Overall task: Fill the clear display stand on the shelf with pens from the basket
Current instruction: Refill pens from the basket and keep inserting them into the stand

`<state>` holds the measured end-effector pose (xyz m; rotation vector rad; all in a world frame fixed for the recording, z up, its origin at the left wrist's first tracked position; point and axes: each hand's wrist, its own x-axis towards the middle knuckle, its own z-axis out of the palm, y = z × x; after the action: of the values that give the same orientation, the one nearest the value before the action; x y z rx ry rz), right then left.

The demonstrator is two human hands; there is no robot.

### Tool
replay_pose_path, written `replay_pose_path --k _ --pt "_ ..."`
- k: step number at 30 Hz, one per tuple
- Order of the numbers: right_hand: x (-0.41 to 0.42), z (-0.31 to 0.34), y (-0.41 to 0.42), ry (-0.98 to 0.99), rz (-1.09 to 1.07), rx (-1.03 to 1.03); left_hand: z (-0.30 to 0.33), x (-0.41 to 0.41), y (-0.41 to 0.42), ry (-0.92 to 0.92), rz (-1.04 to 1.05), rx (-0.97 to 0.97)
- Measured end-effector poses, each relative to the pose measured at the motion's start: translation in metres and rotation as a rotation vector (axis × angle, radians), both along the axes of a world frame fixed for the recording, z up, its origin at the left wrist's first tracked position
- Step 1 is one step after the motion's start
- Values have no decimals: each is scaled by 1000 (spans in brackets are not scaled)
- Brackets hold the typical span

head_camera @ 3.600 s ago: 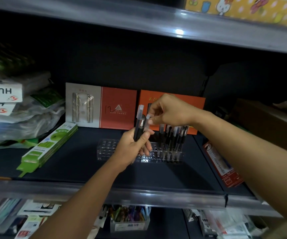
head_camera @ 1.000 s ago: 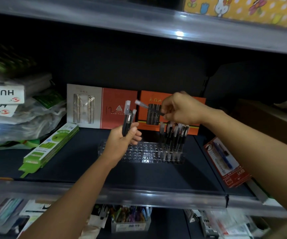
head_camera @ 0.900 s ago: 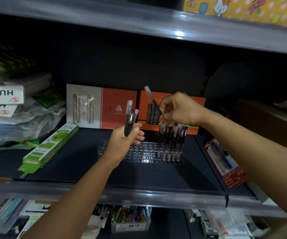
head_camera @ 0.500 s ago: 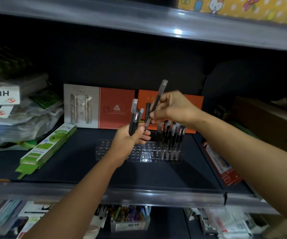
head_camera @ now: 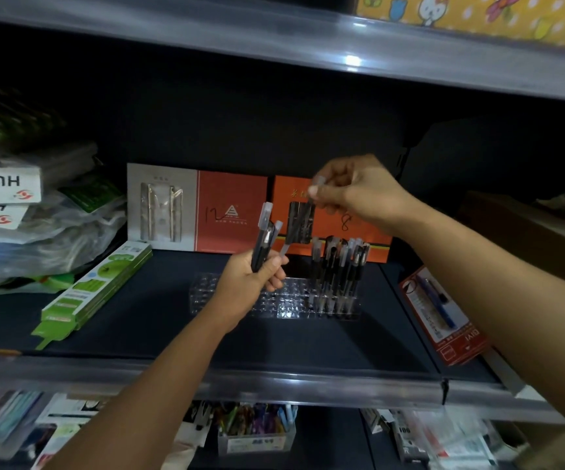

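A clear display stand (head_camera: 206, 293) with a grid of holes sits on the dark shelf. Several black pens (head_camera: 338, 266) with frosted caps stand upright in its right end. My left hand (head_camera: 250, 283) hovers over the stand's middle and grips a small bunch of black pens (head_camera: 263, 242) upright. My right hand (head_camera: 359, 191) is raised above and behind the stand, pinching one pen (head_camera: 299, 222) that slants down to the left, blurred by motion. The basket is not in view.
Red and orange gift boxes (head_camera: 230, 212) lean against the back wall. A green box (head_camera: 98, 286) lies at the left beside bagged goods (head_camera: 37, 232). A red pen pack (head_camera: 443, 313) lies at the right. A lower shelf holds a tub of coloured pens (head_camera: 257, 429).
My right hand has risen and swung the single pen from pointing up to slanting down towards the stand. My left hand has stayed over the stand with its bunch.
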<state>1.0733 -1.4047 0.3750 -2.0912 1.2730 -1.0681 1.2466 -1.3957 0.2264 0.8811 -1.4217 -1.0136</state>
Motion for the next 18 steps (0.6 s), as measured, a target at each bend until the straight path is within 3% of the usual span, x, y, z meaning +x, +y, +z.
replay_pose_path --k 6,13,18 --pt "-4 6 -2 72 -67 -53 -4 0 0 -32 23 16" --pt "-19 -11 -7 387 -120 -95 -7 3 1 -34 28 13" --pt "-22 -28 -12 475 -106 -93 -9 -2 1 -58 12 7"
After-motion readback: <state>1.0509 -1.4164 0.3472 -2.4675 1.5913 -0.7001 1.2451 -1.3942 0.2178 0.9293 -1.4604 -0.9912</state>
